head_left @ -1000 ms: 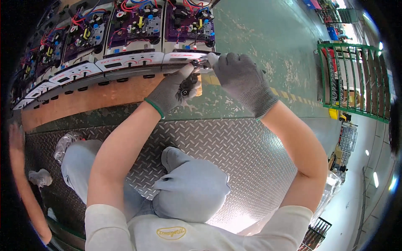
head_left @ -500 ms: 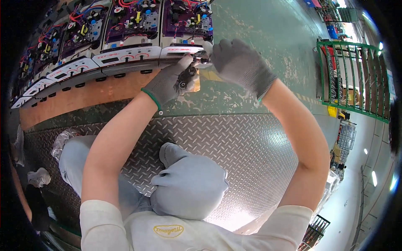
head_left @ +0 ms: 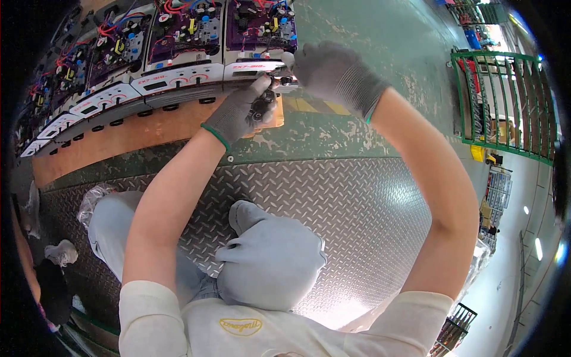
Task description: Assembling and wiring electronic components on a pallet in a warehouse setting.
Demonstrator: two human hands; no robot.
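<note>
Several small black rounded plastic-looking parts (head_left: 260, 109) sat in the curled fingers of the grey-gloved left hand (head_left: 240, 108), near the white rectangular panel (head_left: 250, 69), and could have spilled if that curl loosened beside the grey-gloved right hand (head_left: 333, 74) (fingers bunched, grip unclear).

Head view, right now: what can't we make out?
In the head view:
- Right hand: most fingertips hidden behind its back; grip unclear.
- Black parts in left hand: too small to identify, partly covered.
- Rightmost front panel: right end obscured by hands.
- Rightmost circuit board: top edge cuts it off.
</note>
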